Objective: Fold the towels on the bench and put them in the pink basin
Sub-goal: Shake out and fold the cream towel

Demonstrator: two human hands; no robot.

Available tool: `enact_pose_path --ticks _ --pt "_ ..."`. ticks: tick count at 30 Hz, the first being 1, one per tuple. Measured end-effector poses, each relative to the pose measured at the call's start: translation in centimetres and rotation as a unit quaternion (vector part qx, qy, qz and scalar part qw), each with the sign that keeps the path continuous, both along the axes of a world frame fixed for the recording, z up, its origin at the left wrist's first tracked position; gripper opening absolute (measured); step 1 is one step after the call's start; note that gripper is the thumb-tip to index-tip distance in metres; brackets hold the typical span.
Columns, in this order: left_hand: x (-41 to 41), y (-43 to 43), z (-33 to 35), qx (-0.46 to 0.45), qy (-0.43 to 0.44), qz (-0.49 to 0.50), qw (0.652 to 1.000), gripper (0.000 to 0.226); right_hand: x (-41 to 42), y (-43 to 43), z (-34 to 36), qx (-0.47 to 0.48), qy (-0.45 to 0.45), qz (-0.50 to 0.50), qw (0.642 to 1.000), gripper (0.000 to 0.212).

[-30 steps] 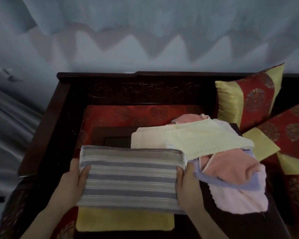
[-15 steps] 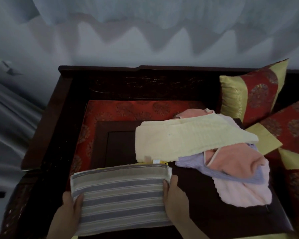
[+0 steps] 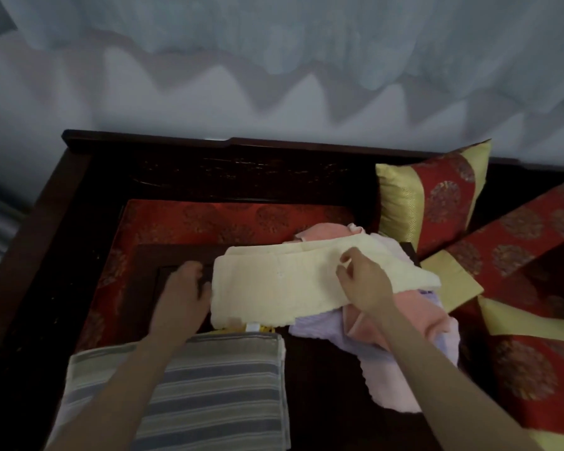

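A folded grey-and-blue striped towel (image 3: 189,385) lies at the near edge of the dark wooden bench (image 3: 323,402), under my forearms. Behind it a cream towel (image 3: 274,288) lies spread on a heap of loose towels. My right hand (image 3: 363,283) is on its right part, fingertips pinching the cloth. My left hand (image 3: 183,294) is blurred at the towel's left edge, and its grasp is unclear. The heap holds a lilac towel (image 3: 313,330), a salmon towel (image 3: 414,315) and a pale pink towel (image 3: 404,385). No pink basin is in view.
A red patterned seat pad (image 3: 209,219) covers the back of the bench, under its dark backrest (image 3: 241,170). Red-and-gold cushions stand at the back right (image 3: 437,203) and lie along the right side (image 3: 534,242). A pale curtain hangs behind.
Both hands let go of the striped towel, which now lies near the front edge. They moved forward to the cream towel, the right hand taking hold of it.
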State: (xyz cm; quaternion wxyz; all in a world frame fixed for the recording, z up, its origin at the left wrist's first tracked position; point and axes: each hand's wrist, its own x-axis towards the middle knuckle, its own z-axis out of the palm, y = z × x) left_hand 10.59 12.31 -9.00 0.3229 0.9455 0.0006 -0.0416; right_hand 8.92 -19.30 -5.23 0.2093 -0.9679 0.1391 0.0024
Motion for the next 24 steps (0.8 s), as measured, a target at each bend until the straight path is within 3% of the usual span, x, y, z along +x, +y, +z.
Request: enact_pose_path --ticks 3,10,13,16,19,24 --pt "2.9 -5.4 -2.0 0.006 0.07 -0.03 0.997 0.048 4.4 -0.8 0.5 -0.032 0.013 0.051 0.998 0.024" --pt "5.1 -7.7 -2.9 0.011 0.143 0.157 0.977 0.075 7.9 -1.3 -1.2 -0.142 0.089 0.196 0.966 0.042" --pt "5.4 -6.7 -3.6 -0.035 0.149 0.146 0.977 0.048 7.9 -1.5 -2.0 -0.193 0.157 0.21 0.946 0.048" --pt "5.7 -5.7 -3.5 -0.025 0.117 0.088 0.989 0.021 7.7 -1.9 -2.4 -0.241 0.157 0.211 0.934 0.04" --pt "6.6 -4.9 -3.1 -0.001 0.043 0.12 0.992 0.02 7.6 -2.6 -2.4 -0.216 0.155 0.206 0.942 0.028" --pt "7.3 -5.4 -0.2 -0.173 0.028 0.183 0.967 0.029 7.3 -3.2 -0.8 -0.177 0.124 0.215 0.952 0.036"
